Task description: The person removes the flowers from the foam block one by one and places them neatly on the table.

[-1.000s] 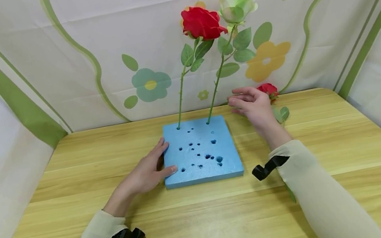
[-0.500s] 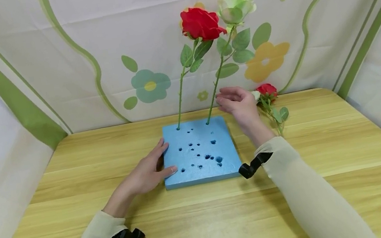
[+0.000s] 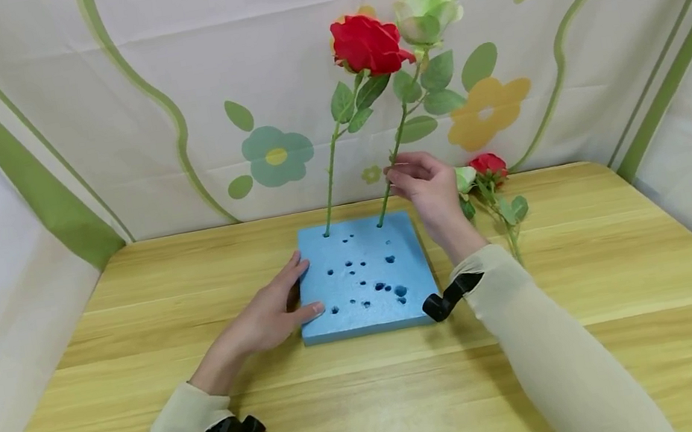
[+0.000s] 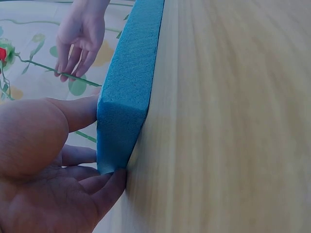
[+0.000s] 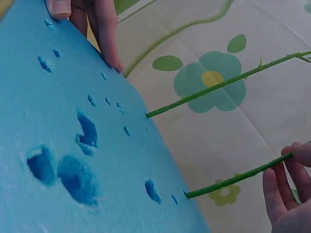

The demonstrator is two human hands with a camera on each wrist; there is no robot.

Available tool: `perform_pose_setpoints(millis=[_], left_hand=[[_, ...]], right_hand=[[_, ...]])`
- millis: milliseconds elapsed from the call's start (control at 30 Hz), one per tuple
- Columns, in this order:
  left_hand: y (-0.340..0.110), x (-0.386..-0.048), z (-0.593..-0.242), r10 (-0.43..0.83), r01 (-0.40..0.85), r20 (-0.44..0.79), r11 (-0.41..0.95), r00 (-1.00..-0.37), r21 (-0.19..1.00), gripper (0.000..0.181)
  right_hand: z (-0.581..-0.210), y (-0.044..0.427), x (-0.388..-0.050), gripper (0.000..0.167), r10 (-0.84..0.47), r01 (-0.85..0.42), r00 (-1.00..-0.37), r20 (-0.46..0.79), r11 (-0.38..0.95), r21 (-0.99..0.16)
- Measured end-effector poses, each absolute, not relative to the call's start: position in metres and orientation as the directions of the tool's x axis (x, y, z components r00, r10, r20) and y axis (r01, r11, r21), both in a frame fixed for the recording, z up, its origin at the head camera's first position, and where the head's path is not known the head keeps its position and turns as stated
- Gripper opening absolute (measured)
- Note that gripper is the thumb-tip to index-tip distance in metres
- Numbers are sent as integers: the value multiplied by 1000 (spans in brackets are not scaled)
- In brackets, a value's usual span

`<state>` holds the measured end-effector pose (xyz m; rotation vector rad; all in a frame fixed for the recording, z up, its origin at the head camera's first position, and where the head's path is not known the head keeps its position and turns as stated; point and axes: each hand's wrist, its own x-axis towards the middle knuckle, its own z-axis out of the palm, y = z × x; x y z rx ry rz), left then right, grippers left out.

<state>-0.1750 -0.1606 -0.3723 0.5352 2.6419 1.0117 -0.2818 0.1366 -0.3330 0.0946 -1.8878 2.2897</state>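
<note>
A blue foam block (image 3: 364,243) with several holes lies on the table. My left hand (image 3: 263,318) grips its left edge, thumb on top and fingers along the side; the left wrist view shows the fingers against the block's corner (image 4: 116,131). Two roses stand in the block's back holes: a red rose (image 3: 368,45) on the left and a pale green rose (image 3: 425,11) on the right, both leaning right. My right hand (image 3: 431,195) pinches the pale green rose's stem (image 5: 233,179) between thumb and fingers, partway up above the block.
Right of the block, another red rose (image 3: 489,165) and a whitish-green rose (image 3: 465,179) lie on the wooden table (image 3: 376,407), partly hidden behind the right hand and arm. A patterned curtain (image 3: 211,48) hangs behind the table's back edge.
My right hand has moved left from near the lying roses to the pale green rose's stem and now pinches it. The left hand stays on the block.
</note>
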Motion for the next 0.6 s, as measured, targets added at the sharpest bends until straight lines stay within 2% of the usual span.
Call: perform_pose_setpoints(millis=[167,600], left_hand=[[-160,-176,-372,427,246,-109,691,-898,680,83],[-161,-176,-373,425,241,-109,686,-899,686,82]], right_hand=[[-333,134,-283,23,114,-193,-978,175,-171,-966],[-324,140,-280,23,162,-235,-966,201,-231,-944]])
